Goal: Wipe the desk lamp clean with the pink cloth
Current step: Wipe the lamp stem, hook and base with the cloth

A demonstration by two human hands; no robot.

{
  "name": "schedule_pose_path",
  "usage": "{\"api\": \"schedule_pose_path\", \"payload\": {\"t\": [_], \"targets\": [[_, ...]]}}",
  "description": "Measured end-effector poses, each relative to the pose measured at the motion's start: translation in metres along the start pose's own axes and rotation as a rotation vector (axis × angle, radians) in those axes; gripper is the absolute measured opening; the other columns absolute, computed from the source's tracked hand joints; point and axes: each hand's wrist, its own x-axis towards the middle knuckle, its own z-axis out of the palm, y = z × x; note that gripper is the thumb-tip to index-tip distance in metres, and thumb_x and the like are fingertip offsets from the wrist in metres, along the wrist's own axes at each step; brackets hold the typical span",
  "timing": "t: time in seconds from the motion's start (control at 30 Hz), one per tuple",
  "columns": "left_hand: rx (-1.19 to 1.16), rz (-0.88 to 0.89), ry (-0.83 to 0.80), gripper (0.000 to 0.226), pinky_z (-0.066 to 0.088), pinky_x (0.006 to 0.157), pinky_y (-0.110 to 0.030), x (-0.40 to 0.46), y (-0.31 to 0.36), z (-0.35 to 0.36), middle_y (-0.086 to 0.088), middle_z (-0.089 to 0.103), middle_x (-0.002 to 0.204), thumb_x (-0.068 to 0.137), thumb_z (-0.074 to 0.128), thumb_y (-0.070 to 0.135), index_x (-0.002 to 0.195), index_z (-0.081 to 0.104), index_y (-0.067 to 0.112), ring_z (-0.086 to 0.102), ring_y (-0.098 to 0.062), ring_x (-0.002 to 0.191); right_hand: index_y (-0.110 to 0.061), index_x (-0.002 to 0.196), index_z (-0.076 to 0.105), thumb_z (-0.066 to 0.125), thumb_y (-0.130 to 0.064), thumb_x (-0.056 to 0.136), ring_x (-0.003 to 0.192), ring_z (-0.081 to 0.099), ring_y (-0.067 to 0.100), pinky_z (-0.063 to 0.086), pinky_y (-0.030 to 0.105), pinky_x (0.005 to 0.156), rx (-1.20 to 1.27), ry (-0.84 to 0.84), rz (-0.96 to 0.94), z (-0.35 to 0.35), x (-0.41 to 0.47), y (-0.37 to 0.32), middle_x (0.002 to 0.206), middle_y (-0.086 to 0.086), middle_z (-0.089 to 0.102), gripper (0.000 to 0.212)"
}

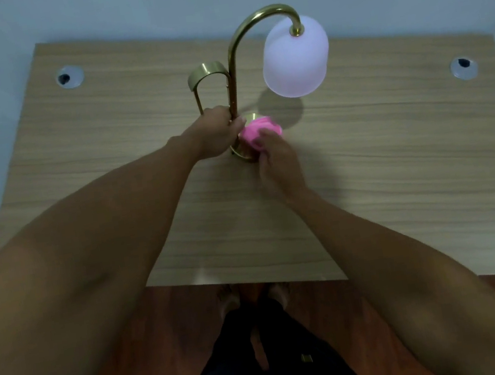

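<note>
A brass desk lamp (232, 60) stands mid-desk, with a curved neck, a looped handle and a frosted white shade (295, 56) hanging to the right. My left hand (218, 133) grips the lower stem just above the round base. My right hand (274, 157) presses a bunched pink cloth (258, 132) onto the brass base (242, 155), most of which is hidden under cloth and hands.
The light wooden desk (398, 163) has two round cable holes, one at far left (69, 76) and one at far right (464, 68). A pale wall runs behind the desk. My legs and a reddish floor show below the near edge.
</note>
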Motion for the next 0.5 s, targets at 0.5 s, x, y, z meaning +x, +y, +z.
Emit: {"api": "schedule_pose_path", "payload": {"t": [0.5], "targets": [[-0.193, -0.142, 0.060, 0.042, 0.055, 0.083, -0.048, 0.001, 0.012, 0.014, -0.023, 0.073, 0.101, 0.101, 0.042, 0.024, 0.098, 0.073, -0.004, 0.068, -0.038, 0.097, -0.013, 0.138, 0.067, 0.078, -0.008, 0.079, 0.135, 0.047, 0.040, 0.049, 0.073, 0.093, -0.573, -0.412, -0.497, 0.001, -0.007, 0.029, 0.152, 0.012, 0.055, 0.060]]}}
